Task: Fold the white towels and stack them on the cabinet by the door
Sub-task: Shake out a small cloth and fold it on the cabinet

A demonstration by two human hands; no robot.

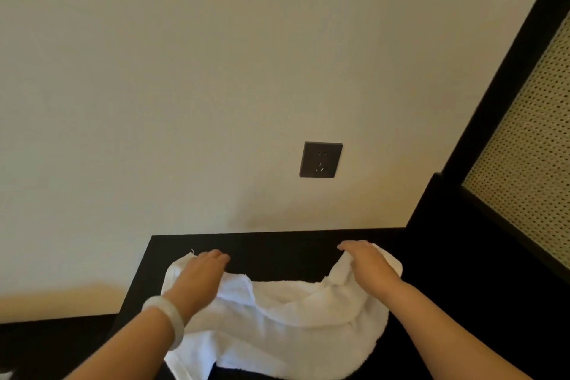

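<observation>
A white towel [287, 315] lies rumpled on the black cabinet top [277, 248], sagging in the middle between my hands. My left hand [202, 271], with a pale bangle on the wrist, lies over the towel's far left corner, fingers stretched toward the wall. My right hand [367, 262] lies over the far right corner, fingers also extended. Whether either thumb pinches the cloth underneath is hidden. The towel's near edge hangs toward me at the bottom left.
A cream wall rises right behind the cabinet, with a dark socket plate [320, 159] above it. A black frame with a woven cane panel [530, 145] stands at the right. The cabinet's left edge drops off near the towel's left corner.
</observation>
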